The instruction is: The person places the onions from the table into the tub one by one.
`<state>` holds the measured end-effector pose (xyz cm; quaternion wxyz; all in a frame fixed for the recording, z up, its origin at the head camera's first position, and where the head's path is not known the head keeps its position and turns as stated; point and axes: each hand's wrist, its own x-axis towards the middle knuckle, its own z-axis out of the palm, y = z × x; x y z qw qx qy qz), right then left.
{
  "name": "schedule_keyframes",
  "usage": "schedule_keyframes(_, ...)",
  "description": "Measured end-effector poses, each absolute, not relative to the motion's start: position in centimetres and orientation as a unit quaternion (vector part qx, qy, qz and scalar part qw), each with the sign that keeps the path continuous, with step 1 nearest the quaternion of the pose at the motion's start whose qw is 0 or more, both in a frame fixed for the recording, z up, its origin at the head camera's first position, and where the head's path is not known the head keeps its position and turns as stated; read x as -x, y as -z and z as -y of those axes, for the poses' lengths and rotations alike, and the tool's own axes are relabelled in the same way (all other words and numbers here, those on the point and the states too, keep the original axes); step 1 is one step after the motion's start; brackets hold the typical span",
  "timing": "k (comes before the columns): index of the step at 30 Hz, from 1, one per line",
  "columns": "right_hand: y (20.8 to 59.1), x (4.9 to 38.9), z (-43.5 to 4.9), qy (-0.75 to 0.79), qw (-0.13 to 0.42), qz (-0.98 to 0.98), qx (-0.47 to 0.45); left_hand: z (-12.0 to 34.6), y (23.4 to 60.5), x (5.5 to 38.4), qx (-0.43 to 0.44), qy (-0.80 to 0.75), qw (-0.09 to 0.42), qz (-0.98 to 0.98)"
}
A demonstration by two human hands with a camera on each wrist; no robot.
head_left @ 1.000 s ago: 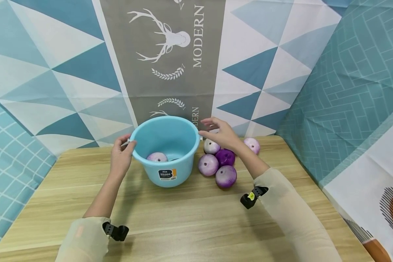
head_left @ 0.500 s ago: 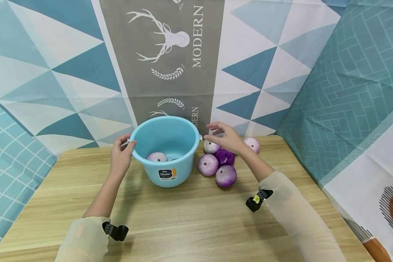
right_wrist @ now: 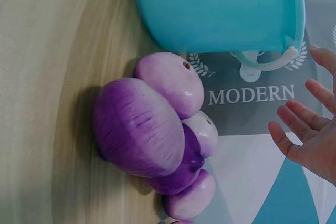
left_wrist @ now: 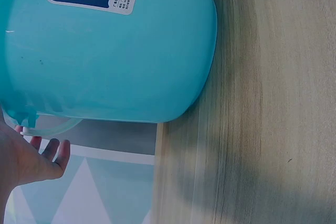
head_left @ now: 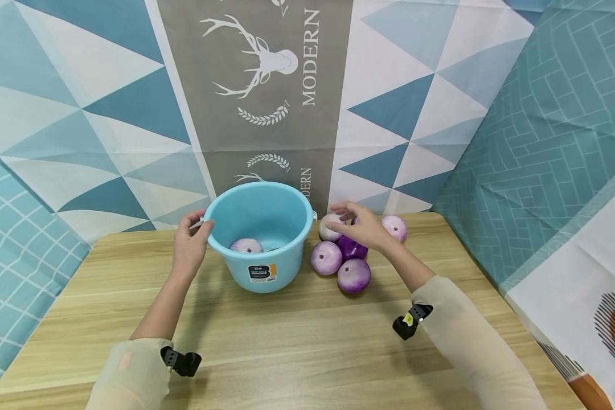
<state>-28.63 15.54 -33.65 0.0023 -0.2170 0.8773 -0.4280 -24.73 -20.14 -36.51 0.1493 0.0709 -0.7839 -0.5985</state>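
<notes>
A light-blue plastic bucket (head_left: 289, 259) stands upright on the table, with a purple-and-white onion (head_left: 246, 245) inside. My left hand (head_left: 188, 247) holds its left rim by the handle joint, thumb at the rim and fingers outside; in the left wrist view those fingers lie by the pale handle (left_wrist: 58, 128). My right hand (head_left: 365, 229), fingers parted and loosely bent, hovers over a cluster of onions right of the bucket. A pale onion (head_left: 328, 228), a lilac onion (head_left: 326, 258), a streaked onion (head_left: 353, 276) and a darker glossy purple one (head_left: 351, 249) are there. My right hand holds nothing.
Another onion (head_left: 394, 227) lies farther right near the table's back edge. The wooden table (head_left: 287, 353) meets a patterned cloth backdrop (head_left: 384, 114) behind the bucket. A teal cloth (head_left: 543, 142) hangs at the right side.
My right hand has drawn away from the bucket's right rim, moving right and slightly down over the onions. My left hand and the bucket have stayed in place.
</notes>
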Motion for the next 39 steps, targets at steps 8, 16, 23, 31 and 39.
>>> schedule_keyframes(8, 34.5, 28.2, -16.1, 0.437, 0.009, -0.875, 0.210, 20.1, 36.6, 24.7, -0.066, 0.603, 0.149, 0.781)
schedule_keyframes(16, 35.9, 28.0, -16.9, 0.422, 0.008, -0.886, 0.194, 20.1, 36.7, 24.8, -0.063, 0.603, 0.153, 0.780)
schedule_keyframes(23, 37.0, 28.0, -17.5, 0.437, 0.012, -0.876, 0.204, 20.1, 36.6, 24.8, -0.066, 0.604, 0.156, 0.779)
schedule_keyframes(31, 37.6, 27.5, -17.9, 0.448, 0.043, -0.870, 0.201, 20.1, 36.7, 24.7, -0.069, 0.603, 0.156, 0.779)
schedule_keyframes(39, 38.4, 27.2, -18.5, 0.418, 0.026, -0.884, 0.207, 20.1, 36.6, 24.7, -0.068, 0.605, 0.157, 0.778)
